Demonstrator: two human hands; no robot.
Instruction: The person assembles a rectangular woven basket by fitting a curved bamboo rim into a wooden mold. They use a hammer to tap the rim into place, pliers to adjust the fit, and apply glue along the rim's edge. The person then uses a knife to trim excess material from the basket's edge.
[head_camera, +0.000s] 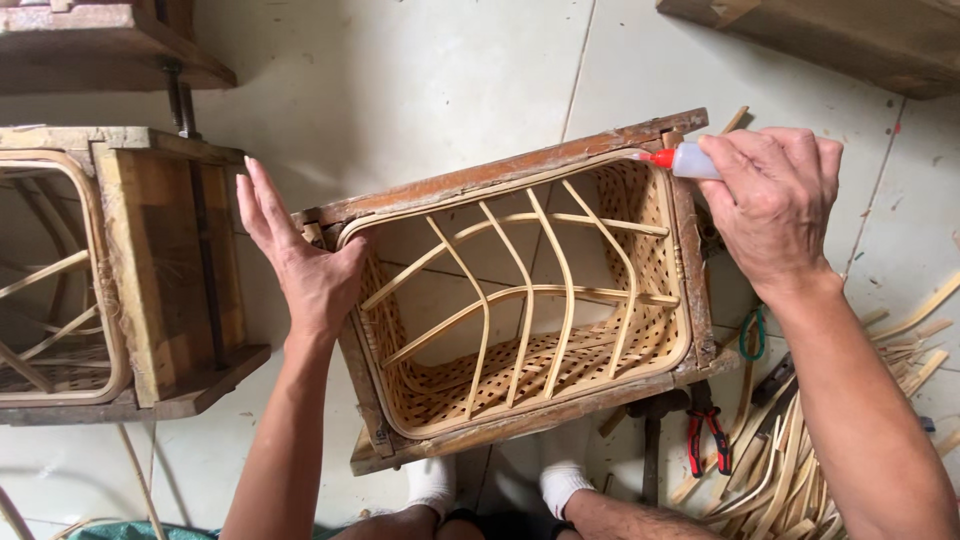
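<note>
1. Nearest us, our feet in white socks (500, 485) rest on the tiled floor (420, 80), just below the wooden mould frame (520, 170).
2. To the near side of our right grip lie red-handled pliers (706, 432) and a heap of bamboo strips (800, 470).
3. Our left hand (300, 255) is spread flat with fingers straight, palm pressed against the left end of the frame; it grasps nothing.
4. Between our two grips sits the woven bamboo basket (520, 370), lying inside the frame, its open side toward us and curved ribs crossing the opening.
5. Our right hand (775, 200) is closed around a small white glue bottle (692, 161); the red nozzle points away from the grip, touching the far right corner of the basket rim.
6. Well beyond our left grip stands a second wooden frame (150, 260) with another basket (50, 290) in it.
7. Farthest off, beyond our right grip, a wooden plank (850, 35) lies on the floor.
</note>
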